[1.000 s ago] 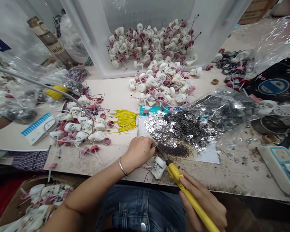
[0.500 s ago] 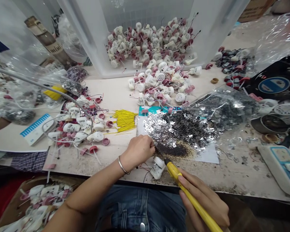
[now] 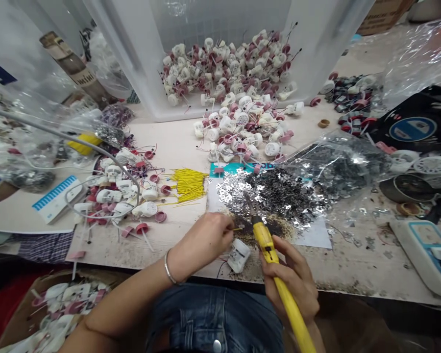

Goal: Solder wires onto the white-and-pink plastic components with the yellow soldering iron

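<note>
My right hand [image 3: 290,282] is wrapped round a yellow electric screwdriver [image 3: 266,242]. Its narrow tip points away from me, over the loose silver metal plates [image 3: 230,189]. My left hand [image 3: 209,235] is closed in a pinch, and a thin yellow piece [image 3: 237,228] sticks out from its fingertips; its kind is unclear. Just below those fingertips lies a white plastic housing [image 3: 238,256] with thin wires, on the table near its front edge. A heap of tiny dark screws or similar bits [image 3: 274,228] lies beside the screwdriver's shaft.
A clear plastic bin [image 3: 132,63] with white and pink parts stands at the back. Yellow wires [image 3: 188,185] lie left of the plates. More white and red parts [image 3: 113,196] are heaped further left. At right are a bag of metal pieces [image 3: 338,157] and a white device [image 3: 422,255].
The screwdriver has moved up and forward, its tip now over the silver plates. My left hand has shifted slightly down and left, and the thin yellow piece now shows at its fingertips.
</note>
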`<action>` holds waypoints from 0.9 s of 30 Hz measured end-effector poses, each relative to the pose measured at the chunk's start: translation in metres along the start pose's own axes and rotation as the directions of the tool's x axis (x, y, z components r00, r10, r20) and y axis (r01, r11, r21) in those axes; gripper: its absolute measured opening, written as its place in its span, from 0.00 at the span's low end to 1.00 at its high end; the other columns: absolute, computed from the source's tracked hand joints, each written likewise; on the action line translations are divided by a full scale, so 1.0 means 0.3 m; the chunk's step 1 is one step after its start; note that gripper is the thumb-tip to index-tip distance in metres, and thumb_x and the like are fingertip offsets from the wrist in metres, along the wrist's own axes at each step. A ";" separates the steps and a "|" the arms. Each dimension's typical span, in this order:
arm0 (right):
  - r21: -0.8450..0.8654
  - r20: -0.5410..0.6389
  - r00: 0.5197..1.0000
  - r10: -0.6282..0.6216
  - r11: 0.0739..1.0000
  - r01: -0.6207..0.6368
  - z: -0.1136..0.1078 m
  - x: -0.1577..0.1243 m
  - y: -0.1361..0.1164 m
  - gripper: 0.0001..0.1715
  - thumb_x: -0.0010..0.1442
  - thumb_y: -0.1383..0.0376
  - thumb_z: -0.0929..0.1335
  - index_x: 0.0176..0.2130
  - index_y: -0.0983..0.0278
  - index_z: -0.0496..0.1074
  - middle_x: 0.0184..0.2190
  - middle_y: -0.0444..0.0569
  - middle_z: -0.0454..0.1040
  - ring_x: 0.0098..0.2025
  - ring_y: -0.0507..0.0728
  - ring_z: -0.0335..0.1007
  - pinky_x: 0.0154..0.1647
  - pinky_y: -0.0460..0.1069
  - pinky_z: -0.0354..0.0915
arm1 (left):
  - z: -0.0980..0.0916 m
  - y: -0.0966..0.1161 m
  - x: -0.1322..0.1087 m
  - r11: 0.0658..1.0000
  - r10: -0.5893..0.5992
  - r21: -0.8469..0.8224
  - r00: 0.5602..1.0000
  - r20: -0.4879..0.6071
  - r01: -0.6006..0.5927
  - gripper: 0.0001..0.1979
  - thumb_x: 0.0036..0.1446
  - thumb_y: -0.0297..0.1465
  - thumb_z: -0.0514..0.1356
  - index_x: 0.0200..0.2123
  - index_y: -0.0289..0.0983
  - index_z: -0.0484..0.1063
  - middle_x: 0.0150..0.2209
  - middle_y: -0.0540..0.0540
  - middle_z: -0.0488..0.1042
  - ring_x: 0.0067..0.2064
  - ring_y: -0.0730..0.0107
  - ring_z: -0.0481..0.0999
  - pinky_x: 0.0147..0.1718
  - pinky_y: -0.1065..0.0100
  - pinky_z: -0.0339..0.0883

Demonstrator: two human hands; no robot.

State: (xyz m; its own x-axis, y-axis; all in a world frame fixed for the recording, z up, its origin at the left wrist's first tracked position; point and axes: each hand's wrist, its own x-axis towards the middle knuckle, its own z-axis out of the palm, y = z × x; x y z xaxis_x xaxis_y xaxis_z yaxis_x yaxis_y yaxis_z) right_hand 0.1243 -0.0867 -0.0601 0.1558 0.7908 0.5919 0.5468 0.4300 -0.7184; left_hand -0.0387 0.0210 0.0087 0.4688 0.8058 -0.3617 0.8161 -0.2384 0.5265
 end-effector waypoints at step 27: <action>-0.065 -0.098 0.986 0.138 0.987 -0.145 0.090 0.032 0.034 0.11 0.53 0.68 0.73 0.32 0.62 0.66 0.47 0.51 0.66 0.55 0.58 0.67 0.48 0.54 0.72 | 0.182 -0.086 -0.121 0.810 0.353 -0.266 0.797 -0.491 -0.523 0.08 0.63 0.31 0.58 0.35 0.35 0.77 0.30 0.45 0.79 0.31 0.72 0.78 0.33 0.73 0.73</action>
State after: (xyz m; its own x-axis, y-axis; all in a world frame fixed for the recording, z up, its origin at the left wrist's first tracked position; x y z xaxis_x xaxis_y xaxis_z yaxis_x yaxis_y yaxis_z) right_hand 0.1092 -0.0629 -0.0716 0.3097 0.7959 0.5202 0.5707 0.2820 -0.7712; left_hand -0.0583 -0.0316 -0.0339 0.4953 0.8240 0.2752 0.3259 -0.4698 0.8204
